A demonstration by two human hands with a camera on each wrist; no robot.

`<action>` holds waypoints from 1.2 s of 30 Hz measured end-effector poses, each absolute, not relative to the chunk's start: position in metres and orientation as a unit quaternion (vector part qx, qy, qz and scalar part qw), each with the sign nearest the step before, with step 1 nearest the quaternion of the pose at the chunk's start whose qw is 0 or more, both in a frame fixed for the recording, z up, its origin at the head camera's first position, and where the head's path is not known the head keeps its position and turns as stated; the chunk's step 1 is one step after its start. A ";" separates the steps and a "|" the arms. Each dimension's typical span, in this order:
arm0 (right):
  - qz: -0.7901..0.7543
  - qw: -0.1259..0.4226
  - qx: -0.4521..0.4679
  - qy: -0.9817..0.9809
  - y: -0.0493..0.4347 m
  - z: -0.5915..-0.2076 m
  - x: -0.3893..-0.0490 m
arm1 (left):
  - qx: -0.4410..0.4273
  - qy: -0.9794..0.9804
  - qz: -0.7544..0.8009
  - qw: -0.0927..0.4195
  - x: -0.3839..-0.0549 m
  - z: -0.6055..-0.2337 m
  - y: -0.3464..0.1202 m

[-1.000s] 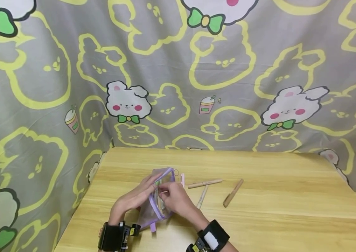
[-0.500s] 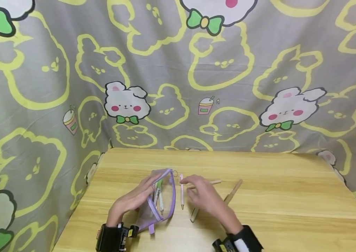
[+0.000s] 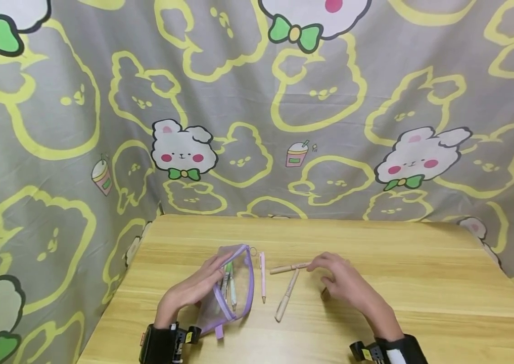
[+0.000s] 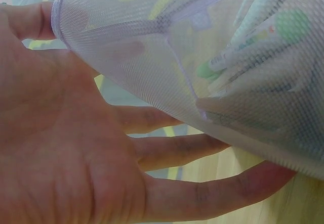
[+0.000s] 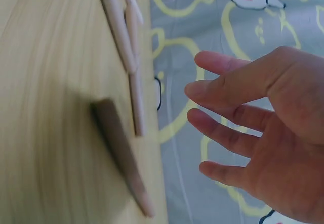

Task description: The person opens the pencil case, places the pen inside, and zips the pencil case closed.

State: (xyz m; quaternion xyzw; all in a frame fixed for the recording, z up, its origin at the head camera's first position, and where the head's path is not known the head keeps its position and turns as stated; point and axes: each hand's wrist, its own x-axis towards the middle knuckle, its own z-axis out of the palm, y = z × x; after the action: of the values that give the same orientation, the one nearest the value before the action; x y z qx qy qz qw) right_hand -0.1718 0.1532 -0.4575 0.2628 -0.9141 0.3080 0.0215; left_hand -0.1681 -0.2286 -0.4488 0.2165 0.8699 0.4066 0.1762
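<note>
My left hand (image 3: 190,285) lies against a lilac mesh pencil case (image 3: 206,309), its fingers straight. In the left wrist view the fingers (image 4: 202,193) reach behind the mesh, with the thumb at the edge. Several pens show inside, including a green-ended marker (image 4: 258,44). My right hand (image 3: 340,278) hovers over a brown pen (image 5: 121,155), holding nothing; its fingers are loosely bent. In the head view this hand hides most of the brown pen.
Between the pencil case and my right hand lie a pink pen (image 3: 263,280), a beige pen (image 3: 286,298) and another beige pen (image 3: 284,269). A printed grey curtain (image 3: 238,101) stands behind the wooden table (image 3: 398,303).
My right hand has left the pencil case and moved right to the brown pen. The lower beige pen has shifted toward the front. My left hand stays on the pencil case.
</note>
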 end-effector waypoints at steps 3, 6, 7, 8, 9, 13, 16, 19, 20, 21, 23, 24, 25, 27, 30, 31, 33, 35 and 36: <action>0.306 0.019 0.258 -0.916 0.162 -0.461 -0.172 | 0.216 0.867 0.412 0.178 -0.167 -0.450 -0.229; 0.306 0.021 0.249 -0.918 0.168 -0.463 -0.172 | 0.215 0.867 0.413 0.178 -0.166 -0.452 -0.229; 0.305 0.023 0.248 -0.919 0.170 -0.464 -0.173 | 0.215 0.867 0.413 0.177 -0.165 -0.453 -0.229; 0.301 0.025 0.250 -0.920 0.171 -0.464 -0.173 | 0.214 0.868 0.412 0.177 -0.165 -0.454 -0.229; 0.296 0.026 0.251 -0.921 0.172 -0.465 -0.173 | 0.214 0.869 0.411 0.176 -0.165 -0.454 -0.229; 0.279 0.019 0.251 -0.927 0.178 -0.470 -0.174 | 0.211 0.870 0.410 0.173 -0.164 -0.454 -0.230; 0.269 0.021 0.240 -0.932 0.182 -0.475 -0.176 | 0.210 0.871 0.410 0.172 -0.165 -0.453 -0.229; 0.264 0.025 0.238 -0.934 0.186 -0.481 -0.177 | 0.210 0.873 0.406 0.173 -0.165 -0.453 -0.229; 0.264 0.025 0.240 -0.934 0.186 -0.483 -0.177 | 0.211 0.873 0.405 0.174 -0.166 -0.452 -0.228; 0.262 0.026 0.242 -0.934 0.187 -0.484 -0.178 | 0.212 0.873 0.403 0.175 -0.166 -0.452 -0.228; 0.262 0.022 0.244 -0.933 0.187 -0.488 -0.178 | 0.214 0.872 0.403 0.176 -0.166 -0.452 -0.228; 0.262 0.019 0.244 -0.934 0.187 -0.489 -0.178 | 0.215 0.872 0.403 0.177 -0.167 -0.452 -0.229; 0.260 0.018 0.242 -0.935 0.187 -0.490 -0.178 | 0.215 0.871 0.404 0.177 -0.167 -0.451 -0.229; 0.257 0.017 0.238 -0.936 0.187 -0.491 -0.178 | 0.217 0.872 0.402 0.177 -0.167 -0.451 -0.229; 0.254 0.017 0.237 -0.938 0.186 -0.492 -0.178 | 0.220 0.872 0.399 0.178 -0.168 -0.452 -0.229; 0.252 0.019 0.239 -0.938 0.186 -0.493 -0.178 | 0.222 0.872 0.399 0.177 -0.168 -0.452 -0.229; 0.246 0.026 0.245 -0.938 0.186 -0.494 -0.178 | 0.226 0.871 0.398 0.176 -0.169 -0.453 -0.229; 0.239 0.036 0.249 -0.938 0.186 -0.495 -0.177 | 0.228 0.870 0.399 0.176 -0.170 -0.453 -0.228; 0.236 0.041 0.251 -0.938 0.186 -0.495 -0.177 | 0.230 0.870 0.400 0.176 -0.171 -0.453 -0.228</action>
State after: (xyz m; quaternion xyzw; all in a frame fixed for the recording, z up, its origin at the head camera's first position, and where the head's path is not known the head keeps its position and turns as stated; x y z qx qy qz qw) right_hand -0.1768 0.1864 -0.4947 0.2505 -0.9379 0.2363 0.0411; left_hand -0.1707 -0.2276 -0.4533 0.2300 0.8695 0.3999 0.1763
